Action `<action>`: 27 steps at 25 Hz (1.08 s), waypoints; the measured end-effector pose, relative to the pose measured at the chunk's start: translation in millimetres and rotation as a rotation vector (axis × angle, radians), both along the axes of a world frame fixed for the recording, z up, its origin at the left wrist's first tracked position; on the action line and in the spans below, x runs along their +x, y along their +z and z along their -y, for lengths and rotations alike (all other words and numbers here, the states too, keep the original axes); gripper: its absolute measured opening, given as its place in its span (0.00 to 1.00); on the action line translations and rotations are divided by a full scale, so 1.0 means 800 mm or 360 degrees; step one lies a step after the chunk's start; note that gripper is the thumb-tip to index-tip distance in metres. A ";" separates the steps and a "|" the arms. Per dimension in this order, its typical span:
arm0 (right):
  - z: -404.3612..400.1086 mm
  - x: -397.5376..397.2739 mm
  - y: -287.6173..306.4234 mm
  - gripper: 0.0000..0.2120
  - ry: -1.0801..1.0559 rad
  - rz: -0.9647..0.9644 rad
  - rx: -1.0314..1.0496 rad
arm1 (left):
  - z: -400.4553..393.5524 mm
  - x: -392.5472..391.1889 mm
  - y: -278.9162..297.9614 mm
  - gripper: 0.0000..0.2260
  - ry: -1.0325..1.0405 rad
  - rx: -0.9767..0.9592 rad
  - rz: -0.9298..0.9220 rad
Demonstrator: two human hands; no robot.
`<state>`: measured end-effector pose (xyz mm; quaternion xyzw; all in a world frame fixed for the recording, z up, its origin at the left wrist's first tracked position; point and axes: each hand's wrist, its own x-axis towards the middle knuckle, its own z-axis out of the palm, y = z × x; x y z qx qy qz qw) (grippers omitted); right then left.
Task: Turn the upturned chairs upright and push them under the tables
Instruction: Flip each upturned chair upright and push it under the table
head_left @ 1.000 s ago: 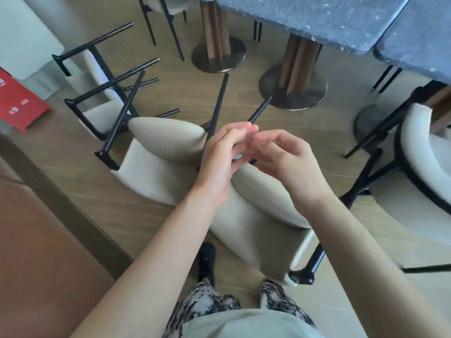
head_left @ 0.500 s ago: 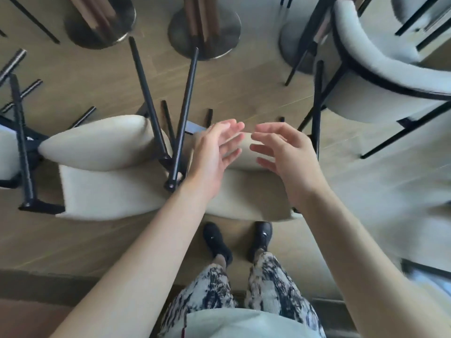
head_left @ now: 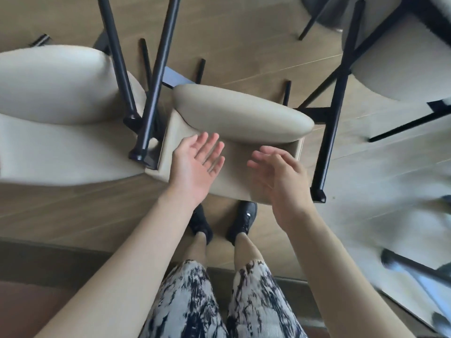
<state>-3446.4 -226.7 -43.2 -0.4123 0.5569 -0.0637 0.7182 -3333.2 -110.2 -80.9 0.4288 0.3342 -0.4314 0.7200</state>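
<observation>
Both hands hovering, spread, above an overturned chair.

Nearest, I am watching my left hand [head_left: 195,164] and right hand [head_left: 280,176] holding nothing, fingers straight and parted. Beyond them the beige chair [head_left: 234,132] is lying upturned on the wooden floor [head_left: 73,215], black legs raised; a second upturned chair [head_left: 56,106] is touching its left edge.

Below you, the upturned chair [head_left: 234,113] has beige upholstery and black metal legs, and the chair to its left [head_left: 56,84] matches it. The chair at upper right [head_left: 402,67] is paler, off-white on black. Your shorts [head_left: 219,303] are white with dark navy marbling, your shoes [head_left: 244,215] black, the floor [head_left: 256,45] tan wood-grain.
</observation>
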 end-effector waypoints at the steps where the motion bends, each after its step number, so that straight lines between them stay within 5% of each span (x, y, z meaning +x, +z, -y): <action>1: 0.000 0.001 -0.021 0.09 0.0007 -0.0021 0.0051 | -0.003 -0.003 -0.019 0.09 0.0024 0.0019 -0.0034; 14: -0.026 0.018 -0.402 0.16 -0.0156 -0.0526 0.0911 | -0.046 -0.062 -0.363 0.14 0.0350 0.0302 -0.0412; 21: -0.094 -0.040 -0.605 0.27 -0.0826 -0.0574 0.1209 | -0.065 -0.106 -0.585 0.28 0.0565 0.0397 -0.0582; 27: -0.107 -0.067 -0.713 0.43 -0.0915 -0.0673 0.1110 | -0.070 -0.122 -0.701 0.43 0.0339 0.0689 -0.0492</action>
